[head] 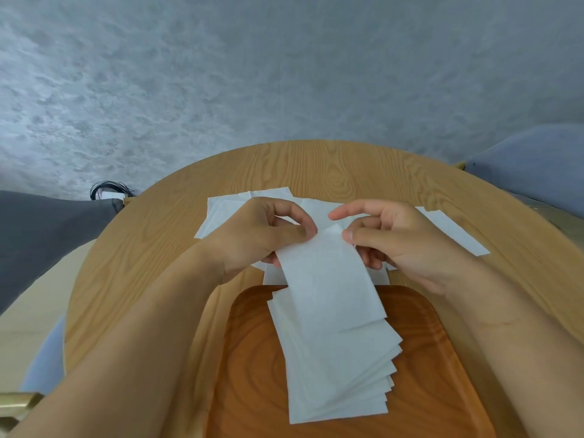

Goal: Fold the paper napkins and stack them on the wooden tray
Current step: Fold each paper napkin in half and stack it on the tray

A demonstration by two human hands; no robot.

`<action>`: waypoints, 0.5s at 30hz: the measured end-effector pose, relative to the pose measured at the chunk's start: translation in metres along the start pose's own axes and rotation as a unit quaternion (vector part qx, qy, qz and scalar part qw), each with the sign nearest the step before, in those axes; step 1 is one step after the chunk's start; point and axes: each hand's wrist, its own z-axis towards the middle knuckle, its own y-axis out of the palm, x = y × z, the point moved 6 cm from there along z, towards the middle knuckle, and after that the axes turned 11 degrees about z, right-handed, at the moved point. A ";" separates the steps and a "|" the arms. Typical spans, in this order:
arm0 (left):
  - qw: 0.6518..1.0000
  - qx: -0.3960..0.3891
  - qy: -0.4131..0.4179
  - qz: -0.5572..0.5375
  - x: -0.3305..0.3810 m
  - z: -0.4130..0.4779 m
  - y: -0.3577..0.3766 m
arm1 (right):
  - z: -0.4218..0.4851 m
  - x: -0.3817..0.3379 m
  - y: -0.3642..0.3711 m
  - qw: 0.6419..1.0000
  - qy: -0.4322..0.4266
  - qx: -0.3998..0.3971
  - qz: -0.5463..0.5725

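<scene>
From my seat at the remote feed, both hands meet just above the centre of the frame over a round wooden bench [151,267]. My left hand [262,235] pinches the upper left corner of a folded napkin [328,286] between thumb and curled forefinger. My right hand [401,245] grips the upper right corner, its thumb laid on the front face and the lower fingers curled behind the paper, the forefinger stretched out toward the left hand. The folded napkin is a long white strip held up off the bench. It runs from the hands down toward the bottom of the frame, with a small bent tip at its top edge between the two thumbs.

Below it, a wooden tray [249,349] with rounded corners fills the lower centre. On the tray lies a stack of folded napkins [341,384], fanned a little so their corners step out on the right. The lower end of the held strip overlaps the stack in view; I cannot tell whether they touch.

Behind the hands, unfolded napkins [226,211] lie flat on the bench, spreading left and right.

A blue-grey chair [537,159] sits at the right edge, a dark grey cloth [47,235] at the left edge, and a coil of black cable [109,188] just beyond the bench's left rim.
</scene>
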 end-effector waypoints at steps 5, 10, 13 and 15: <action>0.996 -0.068 -0.009 0.064 -0.006 -0.003 0.004 | -0.002 0.005 0.007 0.997 0.041 -0.040 -0.048; 0.986 -0.103 -0.010 0.130 -0.011 0.000 0.014 | -0.004 0.012 0.011 0.990 0.071 -0.066 -0.106; 0.985 -0.110 0.003 0.131 -0.008 -0.001 0.014 | -0.004 0.010 0.010 0.989 0.063 -0.067 -0.118; 0.986 -0.116 0.011 0.123 -0.007 -0.002 0.015 | -0.003 0.010 0.010 0.989 0.055 -0.069 -0.119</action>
